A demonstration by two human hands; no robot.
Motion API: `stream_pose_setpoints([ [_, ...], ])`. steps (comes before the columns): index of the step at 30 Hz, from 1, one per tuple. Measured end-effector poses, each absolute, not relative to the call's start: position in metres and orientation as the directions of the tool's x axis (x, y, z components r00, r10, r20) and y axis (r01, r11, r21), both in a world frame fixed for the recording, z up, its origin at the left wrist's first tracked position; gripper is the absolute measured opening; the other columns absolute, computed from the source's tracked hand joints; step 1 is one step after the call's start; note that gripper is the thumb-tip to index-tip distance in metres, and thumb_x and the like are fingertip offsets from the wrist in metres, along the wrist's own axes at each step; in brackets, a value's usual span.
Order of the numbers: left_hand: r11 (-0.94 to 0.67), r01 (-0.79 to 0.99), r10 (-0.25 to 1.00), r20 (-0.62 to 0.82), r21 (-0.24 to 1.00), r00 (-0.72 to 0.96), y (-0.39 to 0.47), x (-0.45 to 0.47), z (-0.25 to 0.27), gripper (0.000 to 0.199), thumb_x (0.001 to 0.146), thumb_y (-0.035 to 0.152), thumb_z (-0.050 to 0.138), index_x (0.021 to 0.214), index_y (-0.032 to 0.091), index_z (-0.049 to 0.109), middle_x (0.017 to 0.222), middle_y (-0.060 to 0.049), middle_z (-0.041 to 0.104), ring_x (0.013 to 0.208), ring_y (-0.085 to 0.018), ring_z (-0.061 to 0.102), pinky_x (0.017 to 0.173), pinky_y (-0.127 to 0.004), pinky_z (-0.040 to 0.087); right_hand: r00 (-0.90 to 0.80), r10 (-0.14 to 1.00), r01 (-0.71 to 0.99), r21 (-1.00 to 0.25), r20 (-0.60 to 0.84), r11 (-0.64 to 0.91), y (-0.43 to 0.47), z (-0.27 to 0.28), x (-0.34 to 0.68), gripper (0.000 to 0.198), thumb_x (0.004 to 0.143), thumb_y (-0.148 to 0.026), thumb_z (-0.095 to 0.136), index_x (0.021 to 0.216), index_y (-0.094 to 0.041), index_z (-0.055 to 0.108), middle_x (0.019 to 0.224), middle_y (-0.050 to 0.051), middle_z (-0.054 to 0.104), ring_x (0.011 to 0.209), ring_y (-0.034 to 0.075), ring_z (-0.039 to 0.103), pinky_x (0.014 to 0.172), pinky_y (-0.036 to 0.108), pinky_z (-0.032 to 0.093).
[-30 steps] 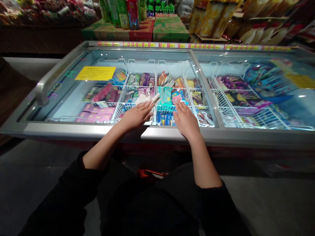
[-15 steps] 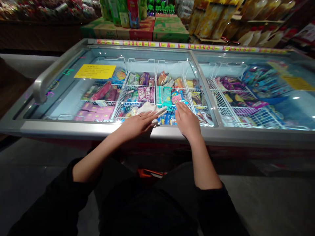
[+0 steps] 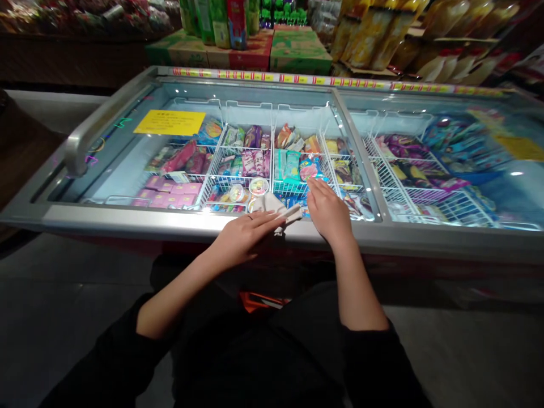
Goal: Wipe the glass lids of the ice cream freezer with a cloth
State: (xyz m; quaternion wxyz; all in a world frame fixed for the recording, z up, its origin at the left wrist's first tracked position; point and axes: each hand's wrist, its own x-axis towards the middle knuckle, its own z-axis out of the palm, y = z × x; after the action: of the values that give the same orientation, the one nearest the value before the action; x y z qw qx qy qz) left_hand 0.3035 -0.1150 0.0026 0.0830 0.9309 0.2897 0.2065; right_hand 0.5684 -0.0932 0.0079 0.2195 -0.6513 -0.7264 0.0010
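A crumpled white cloth (image 3: 270, 207) lies under my left hand (image 3: 249, 232) at the front edge of the chest freezer (image 3: 127, 220). The fingers of that hand stretch over the cloth and keep it against the frame; part of the cloth sticks out past the fingertips. My right hand (image 3: 329, 209) rests palm down on the glass lid (image 3: 178, 153), its fingers extended and holding nothing. Beneath the glass, wire baskets (image 3: 272, 187) hold packaged ice creams, with pink boxes (image 3: 170, 192) at the left and round cups (image 3: 258, 187) near the cloth.
A grey handle (image 3: 76, 150) stands up at the freezer's left end. A yellow notice (image 3: 169, 122) is on the glass. Behind the freezer are cartons (image 3: 297, 51) with bottles (image 3: 219, 25) and stacked jars (image 3: 369, 37). An orange object (image 3: 255, 301) shows low down near my legs.
My left hand has drawn the cloth toward me and slightly right, from the glass onto the front frame. Round cups under the glass have come into view. My right hand stays nearly in place.
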Motion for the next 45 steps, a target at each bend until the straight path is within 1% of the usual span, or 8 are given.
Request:
stream_pose_setpoints([
  [5,-0.735,0.613,0.677,0.299,0.289,0.672,-0.107,0.32,0.007,0.043,0.112,0.031,0.044,0.149,0.02,0.063,0.155,-0.009,0.064,0.148,-0.024,0.058,0.123,-0.044,0.05,-0.029,0.938,0.945,-0.296,0.345,0.138,-0.093,0.007,0.565,0.054,0.106,-0.024,0.038,0.153,-0.016,0.064,0.155,0.01,0.065,0.151,0.03,0.053,0.127,0.054,0.044],
  [9,-0.783,0.557,0.622,0.323,0.277,0.713,-0.11,0.354,0.002,0.041,0.112,0.03,0.047,0.146,0.017,0.066,0.155,-0.011,0.063,0.149,-0.026,0.056,0.126,-0.044,0.047,-0.035,0.943,0.949,-0.286,0.33,0.135,-0.092,0.007,0.565,0.054,0.107,-0.023,0.037,0.152,-0.013,0.064,0.157,0.013,0.063,0.151,0.03,0.052,0.127,0.052,0.043],
  [18,-0.72,0.564,0.67,0.195,0.404,0.716,-0.087,0.315,0.014,0.043,0.112,0.032,0.049,0.153,0.029,0.061,0.164,-0.004,0.054,0.154,-0.025,0.05,0.127,-0.05,0.045,-0.052,0.951,0.937,-0.314,0.304,0.151,-0.098,0.012,0.561,0.055,0.108,-0.023,0.036,0.16,-0.02,0.056,0.16,0.008,0.061,0.153,0.029,0.05,0.128,0.052,0.042],
  [25,-0.697,0.441,0.688,0.353,0.565,0.635,-0.066,0.354,0.004,0.083,0.107,0.023,0.053,0.176,0.034,0.008,0.182,-0.004,0.02,0.164,-0.029,0.032,0.128,-0.049,0.043,-0.105,0.963,0.876,-0.436,0.249,0.208,-0.114,0.014,0.554,0.065,0.111,-0.031,0.036,0.175,-0.026,0.025,0.167,0.005,0.052,0.153,0.029,0.05,0.125,0.05,0.046],
  [28,-0.734,0.339,0.65,0.464,0.589,0.601,-0.06,0.357,-0.004,0.099,0.103,0.026,0.064,0.175,0.039,-0.004,0.184,-0.004,0.008,0.166,-0.034,0.024,0.126,-0.053,0.045,-0.117,0.957,0.864,-0.447,0.266,0.23,-0.118,0.012,0.555,0.069,0.11,-0.035,0.044,0.175,-0.025,0.024,0.169,0.008,0.049,0.157,0.03,0.044,0.127,0.053,0.042],
  [35,-0.729,0.384,0.668,0.467,0.567,0.579,-0.065,0.312,0.001,0.082,0.105,0.025,0.062,0.174,0.034,0.019,0.173,-0.012,0.042,0.158,-0.031,0.044,0.126,-0.047,0.043,-0.201,0.937,0.902,-0.32,0.285,0.29,-0.105,0.02,0.524,0.073,0.106,-0.039,0.058,0.172,-0.02,0.032,0.176,0.011,0.037,0.168,0.033,0.016,0.136,0.058,0.023],
  [41,-0.665,0.482,0.745,0.461,0.571,0.482,-0.07,0.3,-0.004,0.063,0.108,0.017,0.045,0.17,0.028,0.037,0.169,-0.01,0.05,0.155,-0.026,0.049,0.126,-0.044,0.043,-0.346,0.928,0.875,-0.309,0.138,0.372,-0.098,0.02,0.536,0.052,0.11,-0.035,0.052,0.162,-0.029,0.054,0.173,0.003,0.044,0.164,0.029,0.03,0.133,0.055,0.032],
  [45,-0.688,0.449,0.717,0.434,0.571,0.546,-0.071,0.306,-0.008,0.062,0.107,0.013,0.043,0.168,0.027,0.041,0.17,-0.008,0.049,0.16,-0.024,0.04,0.13,-0.045,0.038,-0.248,0.957,0.904,-0.321,0.15,0.284,-0.129,0.023,0.562,0.049,0.108,-0.023,0.046,0.155,-0.029,0.062,0.167,0.003,0.052,0.161,0.028,0.038,0.129,0.053,0.04],
])
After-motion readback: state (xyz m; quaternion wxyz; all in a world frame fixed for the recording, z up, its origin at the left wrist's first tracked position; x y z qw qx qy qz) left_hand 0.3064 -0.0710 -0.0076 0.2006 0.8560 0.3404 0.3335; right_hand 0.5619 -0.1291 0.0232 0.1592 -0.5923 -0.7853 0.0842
